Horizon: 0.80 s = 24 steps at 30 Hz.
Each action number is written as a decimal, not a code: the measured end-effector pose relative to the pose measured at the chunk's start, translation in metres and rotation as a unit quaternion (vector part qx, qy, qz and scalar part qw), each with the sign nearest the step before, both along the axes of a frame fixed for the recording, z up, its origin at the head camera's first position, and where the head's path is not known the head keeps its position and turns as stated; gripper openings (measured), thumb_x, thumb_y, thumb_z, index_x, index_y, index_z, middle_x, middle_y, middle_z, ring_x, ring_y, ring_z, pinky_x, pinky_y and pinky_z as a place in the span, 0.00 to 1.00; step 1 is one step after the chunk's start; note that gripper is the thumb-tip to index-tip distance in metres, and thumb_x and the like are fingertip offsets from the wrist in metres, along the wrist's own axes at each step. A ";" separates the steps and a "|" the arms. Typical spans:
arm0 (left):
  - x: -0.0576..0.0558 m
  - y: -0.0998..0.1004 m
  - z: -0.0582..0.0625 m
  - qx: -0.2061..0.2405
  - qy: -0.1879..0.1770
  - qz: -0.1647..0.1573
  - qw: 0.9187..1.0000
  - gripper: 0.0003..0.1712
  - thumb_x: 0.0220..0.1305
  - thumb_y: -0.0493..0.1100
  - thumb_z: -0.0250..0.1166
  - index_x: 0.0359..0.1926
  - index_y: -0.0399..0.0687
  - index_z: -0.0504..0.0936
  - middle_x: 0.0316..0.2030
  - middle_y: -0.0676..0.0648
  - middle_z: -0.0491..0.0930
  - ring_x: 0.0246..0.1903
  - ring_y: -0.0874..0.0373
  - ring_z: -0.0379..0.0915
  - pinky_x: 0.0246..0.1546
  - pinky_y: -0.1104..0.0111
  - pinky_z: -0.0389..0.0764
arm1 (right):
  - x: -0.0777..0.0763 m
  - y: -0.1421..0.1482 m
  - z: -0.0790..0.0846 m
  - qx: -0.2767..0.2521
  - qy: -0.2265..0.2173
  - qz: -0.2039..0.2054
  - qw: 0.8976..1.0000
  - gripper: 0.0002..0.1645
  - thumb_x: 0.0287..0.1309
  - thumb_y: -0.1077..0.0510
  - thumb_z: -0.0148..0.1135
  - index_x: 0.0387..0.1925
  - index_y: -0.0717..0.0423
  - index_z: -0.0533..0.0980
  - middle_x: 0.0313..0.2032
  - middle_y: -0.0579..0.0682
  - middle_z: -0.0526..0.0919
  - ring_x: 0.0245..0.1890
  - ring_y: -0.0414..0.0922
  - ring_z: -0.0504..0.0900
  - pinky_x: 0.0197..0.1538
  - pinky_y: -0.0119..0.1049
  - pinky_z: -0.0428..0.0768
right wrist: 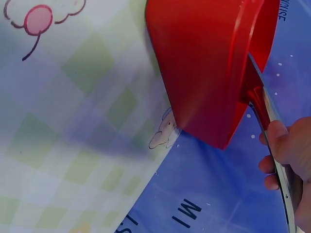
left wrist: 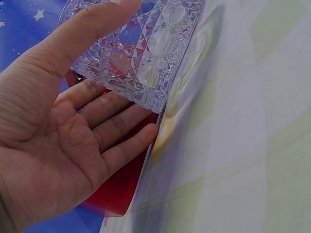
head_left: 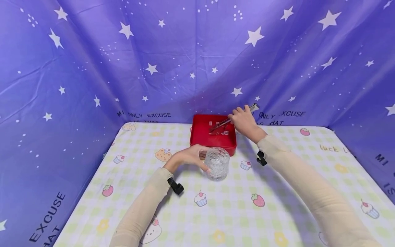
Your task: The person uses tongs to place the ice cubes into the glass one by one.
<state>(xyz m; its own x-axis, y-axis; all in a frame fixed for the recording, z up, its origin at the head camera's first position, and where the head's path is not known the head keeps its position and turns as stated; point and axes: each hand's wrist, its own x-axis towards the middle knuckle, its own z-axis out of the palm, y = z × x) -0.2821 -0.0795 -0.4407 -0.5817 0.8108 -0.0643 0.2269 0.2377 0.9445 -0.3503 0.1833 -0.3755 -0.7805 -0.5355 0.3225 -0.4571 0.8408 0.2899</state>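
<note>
My left hand (head_left: 193,156) holds a clear, cut-pattern glass (head_left: 217,166) from its left side, with the thumb on the near wall and some fingers behind it. The glass is upright, just in front of a red tray (head_left: 200,135). Over the tray's right side, my right hand (head_left: 244,120) grips the long handle of a shiny metal scoop (right wrist: 265,104). Its flat, reflective head reaches down inside the tray, near small clear cubes (head_left: 226,132). In the right wrist view the tray wall hides most of that head.
A checked tablecloth (head_left: 222,212) printed with cupcakes and strawberries covers the table. Behind it and at both sides hangs a purple-blue curtain (head_left: 172,85) with white stars. The tray stands near the table's back edge.
</note>
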 end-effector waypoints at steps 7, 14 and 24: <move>0.000 0.001 -0.002 -0.003 0.006 -0.005 1.000 0.46 0.47 0.29 0.79 0.69 0.39 0.73 0.63 0.40 0.80 0.62 0.52 0.78 0.66 0.68 0.77 | -0.002 -0.001 -0.008 -0.010 0.004 0.002 1.000 0.08 0.65 0.59 0.64 0.41 0.58 0.85 0.37 0.59 0.85 0.42 0.57 0.78 0.52 0.54 0.69; -0.002 0.001 -0.002 0.001 0.011 -0.006 1.000 0.47 0.47 0.29 0.78 0.71 0.39 0.72 0.64 0.40 0.79 0.63 0.51 0.77 0.67 0.68 0.77 | -0.004 -0.005 -0.011 -0.014 0.013 0.016 1.000 0.06 0.64 0.61 0.64 0.40 0.58 0.84 0.36 0.59 0.86 0.40 0.56 0.78 0.50 0.53 0.71; -0.002 0.000 -0.001 -0.007 0.006 -0.002 1.000 0.47 0.47 0.29 0.79 0.70 0.39 0.73 0.64 0.40 0.80 0.62 0.54 0.78 0.66 0.69 0.77 | -0.001 -0.002 -0.012 -0.027 -0.018 -0.006 0.999 0.07 0.67 0.60 0.62 0.41 0.59 0.83 0.37 0.60 0.85 0.41 0.59 0.78 0.50 0.55 0.71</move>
<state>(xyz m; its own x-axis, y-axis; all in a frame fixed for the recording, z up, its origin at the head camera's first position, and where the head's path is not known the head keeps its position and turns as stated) -0.2842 -0.0798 -0.4420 -0.5801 0.8117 -0.0678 0.2394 0.2495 0.9383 -0.3513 0.1808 -0.3875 -0.7982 -0.5091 0.3220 -0.4570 0.8600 0.2268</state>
